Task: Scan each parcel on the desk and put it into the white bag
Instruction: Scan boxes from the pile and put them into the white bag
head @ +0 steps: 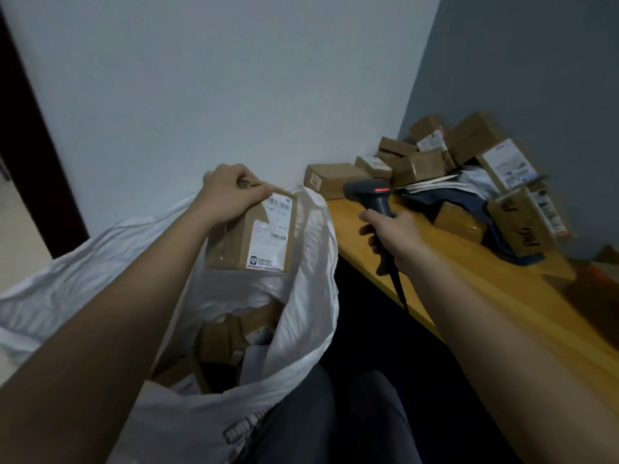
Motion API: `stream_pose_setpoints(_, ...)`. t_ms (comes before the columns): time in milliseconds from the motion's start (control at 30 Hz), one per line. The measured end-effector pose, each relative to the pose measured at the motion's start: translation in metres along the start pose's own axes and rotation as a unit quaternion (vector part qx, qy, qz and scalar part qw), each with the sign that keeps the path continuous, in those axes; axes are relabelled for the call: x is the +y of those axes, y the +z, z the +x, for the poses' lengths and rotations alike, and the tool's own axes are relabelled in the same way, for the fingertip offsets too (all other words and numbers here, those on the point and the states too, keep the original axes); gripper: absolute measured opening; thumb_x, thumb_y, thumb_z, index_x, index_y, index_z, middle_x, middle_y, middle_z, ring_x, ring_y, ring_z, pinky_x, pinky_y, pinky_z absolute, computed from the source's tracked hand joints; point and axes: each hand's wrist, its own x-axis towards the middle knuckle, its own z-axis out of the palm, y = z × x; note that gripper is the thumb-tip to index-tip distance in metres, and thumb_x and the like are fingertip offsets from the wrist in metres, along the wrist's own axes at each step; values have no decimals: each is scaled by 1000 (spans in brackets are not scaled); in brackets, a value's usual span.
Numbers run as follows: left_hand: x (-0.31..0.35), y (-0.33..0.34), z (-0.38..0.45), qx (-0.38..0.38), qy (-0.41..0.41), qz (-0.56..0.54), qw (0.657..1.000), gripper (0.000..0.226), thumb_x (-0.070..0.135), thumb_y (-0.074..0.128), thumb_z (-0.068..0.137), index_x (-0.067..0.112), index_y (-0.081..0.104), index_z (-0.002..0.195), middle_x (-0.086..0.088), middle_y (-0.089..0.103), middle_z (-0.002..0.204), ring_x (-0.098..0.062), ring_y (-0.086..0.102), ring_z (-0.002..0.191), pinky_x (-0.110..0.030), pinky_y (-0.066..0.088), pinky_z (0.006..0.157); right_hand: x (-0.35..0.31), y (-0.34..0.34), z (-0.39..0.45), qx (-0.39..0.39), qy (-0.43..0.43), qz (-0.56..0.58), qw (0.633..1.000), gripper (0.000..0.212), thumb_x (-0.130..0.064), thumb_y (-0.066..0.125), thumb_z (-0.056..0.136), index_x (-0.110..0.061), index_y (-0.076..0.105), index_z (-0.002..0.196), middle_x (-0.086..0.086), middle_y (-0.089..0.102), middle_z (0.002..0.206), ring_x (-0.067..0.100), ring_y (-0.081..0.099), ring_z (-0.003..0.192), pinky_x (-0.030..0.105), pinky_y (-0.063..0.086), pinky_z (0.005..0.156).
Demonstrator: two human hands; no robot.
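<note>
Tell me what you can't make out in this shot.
Head view only:
- Print on the held parcel's label: too small.
- Pile of parcels on the desk: motion-blurred, count unclear.
- Contents of the white bag: mostly hidden by its folds and the left forearm.
- Scanner cable: passes behind the right forearm, end unseen.

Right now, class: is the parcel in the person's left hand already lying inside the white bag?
No: the left hand holds the parcel by its top edge, above the white bag.
</note>
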Motion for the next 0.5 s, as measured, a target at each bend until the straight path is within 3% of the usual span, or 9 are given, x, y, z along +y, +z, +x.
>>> stream_pose_setpoints(67, -31, 9, -4, -32, -33, 28, 999, 27, 48, 72, 78, 23, 67, 86, -3, 65, 100, -26, 56, 106, -35, 47, 83, 8, 4, 3, -5, 5, -5, 1000, 14, -22, 67, 89, -12, 58, 88, 9, 62, 77, 16, 47, 53, 29, 40, 52)
stream_pose_setpoints(133, -54, 26, -8, -51, -50, 40, 997, 30, 45, 74, 79, 19, 67, 93, -5, 62, 111, -26, 52, 115, -36, 42, 93, 14, 4, 5, -4, 11, -17, 1000, 13, -23, 66, 89, -14, 57, 87, 8, 63, 77, 16, 48, 55, 30, 41, 54)
stream_pose_setpoints(233, -58, 48, -12, 3, -59, 31, 998, 37, 41, 68, 86, 18, 62, 115, -10, 42, 132, -28, 33, 130, -32, 28, 104, 21, -4, 9, 2, 16, -28, 999, 13, -23, 66, 89, -12, 59, 91, 8, 63, 77, 16, 48, 54, 29, 40, 52)
stream_pose_setpoints(333, -32, 59, 2, 63, 16, 13, 998, 29, 37, 64, 90, 17, 65, 112, -13, 50, 124, -28, 44, 123, -29, 31, 103, 24, -23, 16, -6, 38, -24, 999, 14, -23, 66, 91, -11, 59, 93, 8, 63, 78, 16, 48, 54, 28, 40, 52)
stream_pose_setpoints(433, 12, 73, 18, 23, 114, 14, 993, 23, 34, 60, 92, 17, 67, 105, -5, 61, 112, -19, 52, 112, -26, 37, 96, 28, -47, 24, 0, 61, -19, 998, 18, -23, 66, 91, -8, 60, 99, 8, 64, 78, 15, 48, 53, 28, 40, 51)
stream_pose_setpoints(500, 48, 89, 22, -16, 139, -27, 990, 17, 26, 60, 93, 15, 67, 105, 2, 60, 105, -10, 52, 102, -10, 36, 83, 31, -65, 28, 22, 65, -19, 997, 16, -24, 66, 91, -9, 60, 94, 9, 65, 79, 16, 49, 53, 29, 41, 52)
